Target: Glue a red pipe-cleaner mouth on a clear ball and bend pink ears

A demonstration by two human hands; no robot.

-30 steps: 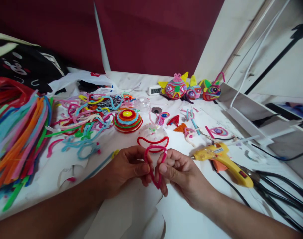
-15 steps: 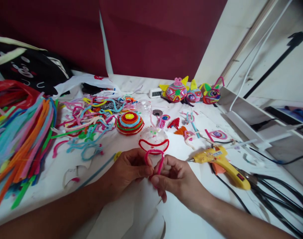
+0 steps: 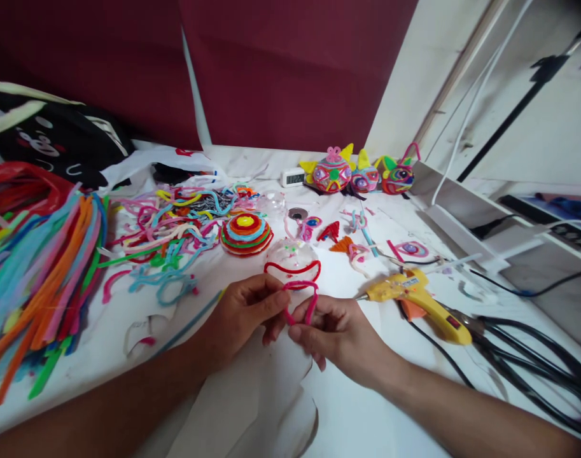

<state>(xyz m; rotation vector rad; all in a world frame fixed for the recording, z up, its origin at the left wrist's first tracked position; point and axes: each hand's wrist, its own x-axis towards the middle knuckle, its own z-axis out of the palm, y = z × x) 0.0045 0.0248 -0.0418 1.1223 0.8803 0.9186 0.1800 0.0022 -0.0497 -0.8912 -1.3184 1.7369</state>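
Note:
A pink pipe cleaner (image 3: 310, 312), bent into a loop, is held between my two hands over the white table. My left hand (image 3: 252, 308) pinches its left side with thumb and fingertips. Its lower right part sits in the closed fingers of my right hand (image 3: 340, 334). Just beyond the loop rests a clear plastic dome (image 3: 293, 251) with a curved red pipe-cleaner outline (image 3: 293, 275) on its near side. Behind and left of it lies a dome wound with coloured pipe-cleaner rings (image 3: 246, 235), yellow at the centre.
On the right are a yellow glue gun (image 3: 419, 299) with its cord and black-handled scissors (image 3: 524, 356). Bundled pipe cleaners (image 3: 46, 280) and a tangled pile (image 3: 175, 222) cover the left. Finished decorated balls (image 3: 332, 172) and a small digital clock (image 3: 293, 177) stand at the back.
The pink loop has been bent rounder and turned. My left fingers have shifted up from its bottom to its left side. The view has moved slightly.

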